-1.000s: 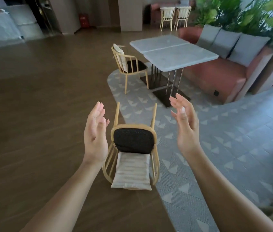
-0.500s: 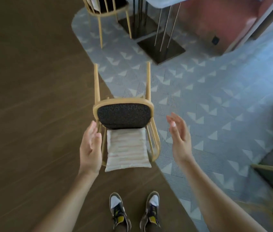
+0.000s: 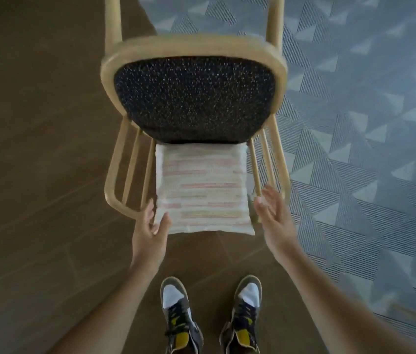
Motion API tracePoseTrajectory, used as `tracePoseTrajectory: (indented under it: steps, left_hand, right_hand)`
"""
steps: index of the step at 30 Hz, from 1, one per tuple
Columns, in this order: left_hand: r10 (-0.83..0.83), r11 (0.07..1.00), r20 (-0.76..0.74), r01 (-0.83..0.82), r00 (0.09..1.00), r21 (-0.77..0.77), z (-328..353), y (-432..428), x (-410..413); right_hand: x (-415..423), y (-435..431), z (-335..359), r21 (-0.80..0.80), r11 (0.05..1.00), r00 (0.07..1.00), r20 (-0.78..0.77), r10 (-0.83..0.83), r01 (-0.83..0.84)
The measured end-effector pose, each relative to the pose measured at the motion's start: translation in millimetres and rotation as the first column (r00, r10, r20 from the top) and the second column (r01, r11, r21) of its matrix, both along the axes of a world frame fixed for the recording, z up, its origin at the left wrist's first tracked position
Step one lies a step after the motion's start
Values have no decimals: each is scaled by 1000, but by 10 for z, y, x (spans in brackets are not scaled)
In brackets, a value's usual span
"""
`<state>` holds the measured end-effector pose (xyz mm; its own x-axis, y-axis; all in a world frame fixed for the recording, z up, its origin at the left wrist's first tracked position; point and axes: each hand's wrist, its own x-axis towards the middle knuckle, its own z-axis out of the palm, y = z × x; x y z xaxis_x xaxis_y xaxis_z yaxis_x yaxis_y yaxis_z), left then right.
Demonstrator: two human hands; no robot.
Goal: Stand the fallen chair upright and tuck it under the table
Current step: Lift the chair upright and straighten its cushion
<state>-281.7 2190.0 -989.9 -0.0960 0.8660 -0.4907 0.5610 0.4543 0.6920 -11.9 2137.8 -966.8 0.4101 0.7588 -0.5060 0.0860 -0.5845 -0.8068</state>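
I reach my left hand (image 3: 150,232) and right hand (image 3: 274,218), grip apart and empty, toward the fallen tan wooden chair (image 3: 194,51) mid-frame; next, clasp its backrest rail and lift.

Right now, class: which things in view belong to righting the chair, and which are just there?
Belongs to the job:
fallen chair
striped cushion on its backrest
left hand
right hand

Just there:
shoes
wooden floor
patterned carpet

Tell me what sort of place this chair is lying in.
Probably an indoor dining or lounge area, though the view is narrow. The fallen chair has a dark upholstered seat and a striped cushion, lying where wood-look flooring meets patterned grey carpet.
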Motion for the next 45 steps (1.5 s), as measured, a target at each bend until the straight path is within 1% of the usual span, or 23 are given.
tracePoseTrajectory:
  steps: [2, 3, 4, 5, 6, 8, 9, 10, 11, 13, 15, 17, 19, 22, 26, 29, 31, 34, 37, 39, 42, 43, 45]
  left_hand:
    - [-146, 989, -93, 145, 985, -9, -494, 16, -22]
    - [-264, 964, -167, 264, 950, -21, -754, 36, -49]
    - [-393, 918, -257, 393, 883, -53, -998, 59, -88]
    - [-508, 857, -355, 503, 785, -112, -1245, 90, -136]
    - [-596, 793, -445, 578, 668, -195, -1443, 130, -185]
    - [-704, 677, -563, 650, 433, -346, -1793, 199, -294]
    - [-730, 626, -600, 674, 328, -393, -1946, 228, -343]
    - [-741, 580, -631, 692, 228, -430, -2092, 256, -398]
    - [-737, 543, -663, 703, 135, -460, -2220, 279, -444]
    - [-686, 505, -728, 711, -13, -489, -2433, 319, -537]
    - [-644, 486, -759, 715, -96, -503, -2566, 355, -628]
    - [-638, 456, -758, 726, -136, -515, -2669, 384, -718]
    - [-656, 422, -739, 737, -154, -528, -2734, 434, -773]
    - [-708, 387, -693, 747, -136, -541, -2771, 524, -803]
    - [-746, 342, -648, 748, -152, -569, -2707, 609, -817]
    - [-743, 323, -652, 772, -152, -548, -2555, 592, -891]
    - [-745, 318, -652, 782, -143, -536, -2358, 583, -932]
    - [-729, 320, -673, 806, -127, -498, -1890, 663, -990]
    - [-739, 311, -667, 829, -96, -464, -1248, 822, -1050]
    - [-736, 301, -672, 847, -85, -437, -783, 988, -1092]
    - [-682, 264, -724, 889, -103, -375, -68, 1275, -1131]
    - [-666, 253, -740, 904, -95, -344, 170, 1377, -1130]
    - [-683, 252, -728, 917, -58, -310, 611, 1589, -1106]
  right_hand:
    - [-57, 16, -511, -43, 984, 980, 87, 177, -174]
    - [-70, 22, -815, -105, 954, 943, 157, 293, -279]
    - [-69, 28, -1105, -203, 901, 873, 241, 424, -382]
    - [-62, 32, -1404, -324, 825, 762, 330, 557, -462]
    - [-35, 37, -1646, -447, 740, 628, 400, 668, -503]
    - [31, -3, -2076, -648, 551, 332, 440, 835, -526]
    - [60, -28, -2248, -707, 479, 211, 437, 874, -521]
    - [88, -50, -2402, -743, 432, 124, 434, 892, -511]
    - [107, -67, -2529, -762, 412, 67, 440, 896, -501]
    - [127, -88, -2732, -772, 416, 3, 472, 881, -480]
    - [153, -102, -2857, -780, 422, -43, 495, 868, -463]
    - [180, -130, -2955, -796, 407, -84, 491, 867, -449]
    - [189, -133, -3020, -801, 408, -133, 507, 851, -439]
    - [184, -105, -3050, -827, 374, -167, 476, 864, -420]
    - [239, -90, -2988, -841, 341, -190, 449, 873, -419]
    - [299, -118, -2840, -831, 329, -236, 466, 853, -449]
    - [318, -142, -2656, -840, 311, -240, 446, 862, -446]
    - [286, -61, -2201, -854, 284, -255, 420, 871, -436]
    - [287, 104, -1528, -859, 253, -269, 398, 877, -446]
    - [308, 281, -1013, -850, 242, -243, 386, 890, -468]
    - [383, 644, -236, -862, 203, -250, 348, 904, -464]
    - [426, 781, 31, -867, 194, -248, 334, 909, -459]
    - [550, 1034, 515, -862, 201, -197, 322, 926, -465]
